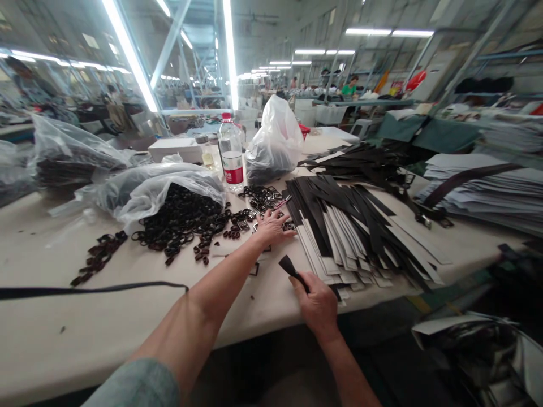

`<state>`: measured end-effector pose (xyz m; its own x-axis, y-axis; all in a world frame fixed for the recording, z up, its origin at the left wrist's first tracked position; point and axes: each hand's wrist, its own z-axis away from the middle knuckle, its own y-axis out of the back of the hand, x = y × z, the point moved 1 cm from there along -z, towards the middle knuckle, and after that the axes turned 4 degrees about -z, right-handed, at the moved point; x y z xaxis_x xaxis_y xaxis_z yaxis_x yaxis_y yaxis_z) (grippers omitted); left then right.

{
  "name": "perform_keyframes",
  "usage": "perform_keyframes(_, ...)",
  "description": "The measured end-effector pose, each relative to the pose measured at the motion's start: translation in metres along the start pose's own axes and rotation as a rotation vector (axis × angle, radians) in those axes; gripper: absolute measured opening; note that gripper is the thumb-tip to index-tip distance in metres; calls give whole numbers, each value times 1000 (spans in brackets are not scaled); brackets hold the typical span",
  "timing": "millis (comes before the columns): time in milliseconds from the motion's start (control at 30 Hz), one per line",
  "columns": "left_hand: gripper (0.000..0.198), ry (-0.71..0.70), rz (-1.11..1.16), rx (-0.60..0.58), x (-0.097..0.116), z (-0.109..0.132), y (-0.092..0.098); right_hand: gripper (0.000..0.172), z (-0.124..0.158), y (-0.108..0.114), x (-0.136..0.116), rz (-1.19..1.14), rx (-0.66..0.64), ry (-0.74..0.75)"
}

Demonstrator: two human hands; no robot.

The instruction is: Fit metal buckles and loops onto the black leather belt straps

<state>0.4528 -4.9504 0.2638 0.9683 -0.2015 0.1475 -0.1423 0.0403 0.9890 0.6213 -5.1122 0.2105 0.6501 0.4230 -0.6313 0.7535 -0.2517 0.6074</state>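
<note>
My left hand (275, 227) stretches over the table with its fingers spread, palm down, above small metal buckles (263, 198). Whether a fingertip touches a buckle I cannot tell. Close to the table's front edge, my right hand (319, 304) is closed round a black strap (289, 267), whose flat end sticks out past the thumb. Just right of both hands lies a fanned stack of black and white strips (339, 232). Left of my left hand, a heap of small dark strap loops (180, 217) spills from a clear plastic bag (123, 189).
A water bottle (231, 158) with a red cap and a knotted plastic bag (275, 141) stand behind the buckles. Stacked white sheets (475, 186) lie at right. A long black strap (93, 289) crosses the table (51, 339) at left. Other people are farther back.
</note>
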Motion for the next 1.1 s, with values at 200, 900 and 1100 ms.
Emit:
perform_keyframes(200, 52, -140, -19, 25, 0, 19, 1, 38, 1, -1, 3, -17, -19, 6)
perform_keyframes(900, 38, -114, 43, 197, -90, -33, 48, 28, 7, 2, 2, 50, 65, 173)
perform_keyframes(1100, 32, -144, -11, 126, -95, -116, 38, 21, 28, -11, 29, 35, 47, 140)
